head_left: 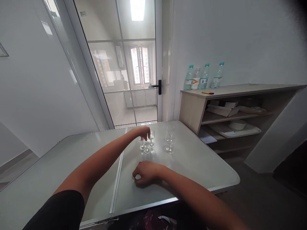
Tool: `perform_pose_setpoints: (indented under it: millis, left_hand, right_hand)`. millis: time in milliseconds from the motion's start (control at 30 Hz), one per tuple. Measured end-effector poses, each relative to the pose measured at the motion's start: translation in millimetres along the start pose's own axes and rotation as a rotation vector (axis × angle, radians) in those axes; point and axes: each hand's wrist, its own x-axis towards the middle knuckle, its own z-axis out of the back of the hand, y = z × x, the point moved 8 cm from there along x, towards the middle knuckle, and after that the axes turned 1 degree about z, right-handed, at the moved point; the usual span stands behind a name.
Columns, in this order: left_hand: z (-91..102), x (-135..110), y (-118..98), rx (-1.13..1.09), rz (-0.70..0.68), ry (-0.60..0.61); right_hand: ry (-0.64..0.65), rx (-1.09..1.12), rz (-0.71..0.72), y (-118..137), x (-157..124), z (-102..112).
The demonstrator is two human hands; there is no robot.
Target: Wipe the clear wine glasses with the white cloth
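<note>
My left hand (144, 132) reaches across the table, fingers bent down and closed at the rim of a stemmed glass (147, 148) in a cluster of three. Another stemmed glass (152, 135) stands close on its right, and the third is partly hidden under the hand. To the right of this cluster are more clear stemmed glasses (169, 148), one behind another. Nearer to me, my right hand (147, 172) rests on the tabletop, its fingers wrapped round a small white rounded thing (138, 176). Most of that thing is covered, so its kind does not show.
The pale table (192, 169) has a metal seam strip (117, 179) left of my right hand. A wooden shelf unit (192, 108) stands at the right, with several plastic bottles (203, 78) on top. Behind the table is a glass door (141, 105).
</note>
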Motion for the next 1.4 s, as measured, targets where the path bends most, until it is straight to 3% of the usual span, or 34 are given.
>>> perform_pose_setpoints:
  millis: [200,567,733,1033,1400]
  left_hand:
    - [-1.8,-20,37,-0.027,0.075,-0.002]
    - [-0.5,-90,151,-0.117,0.230,-0.028]
    - [-1.5,-122,193,-0.096,0.323,-0.016]
    - [-25.2,-167,235,-0.125,0.416,0.024]
    - [-30.2,-189,281,-0.202,0.488,0.028]
  right_hand:
    - [-0.051,-0.027,0.112,4,2,-1]
    - [-0.109,-0.056,0.141,3,4,-1]
    - [-0.128,-0.048,0.160,2,6,-2]
    - [-0.111,-0.025,0.152,1,7,-2]
    - [-0.099,-0.020,0.157,0,7,-3]
